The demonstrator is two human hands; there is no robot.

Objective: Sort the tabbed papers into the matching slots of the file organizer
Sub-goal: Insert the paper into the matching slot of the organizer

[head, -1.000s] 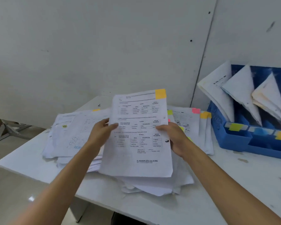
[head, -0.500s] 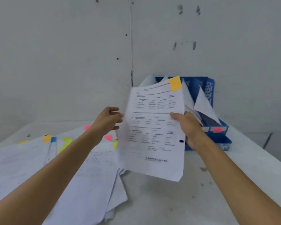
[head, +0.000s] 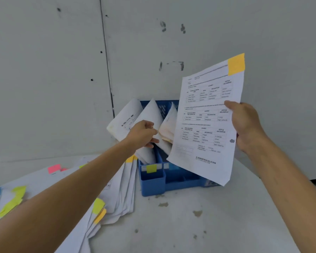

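Since a second ago my left grip [head: 141,135] has let go of the sheet [head: 204,125] and reached forward to the file organizer [head: 171,181], while my right grip [head: 244,125] has carried the sheet up and over to the right, on its own. That right grip is clamped on the sheet's right edge, thumb on the printed face and the fingers behind it. The sheet hangs in the air, tilted, in front of the organizer's right part, and hides it. An orange tab [head: 236,63] is stuck on the sheet's top right corner.

My left grip is at the middle bundle of filed papers [head: 150,114] that stand slanting in the organizer. Its fingers are curled, thumb on top, but I cannot tell whether they pinch the bundle or only touch it.

The organizer is blue and stands on the table [head: 208,225] against the grey wall [head: 44,70]. Its front left slot carries a yellow label [head: 151,168]; the labels further right are partly or wholly behind the sheet.

To the left, under my left forearm, the unsorted pile [head: 117,189] lies fanned over the table, its nearest edge touching the organizer's left side. Yellow, orange, blue and pink tabs [head: 54,168] stick out of it.
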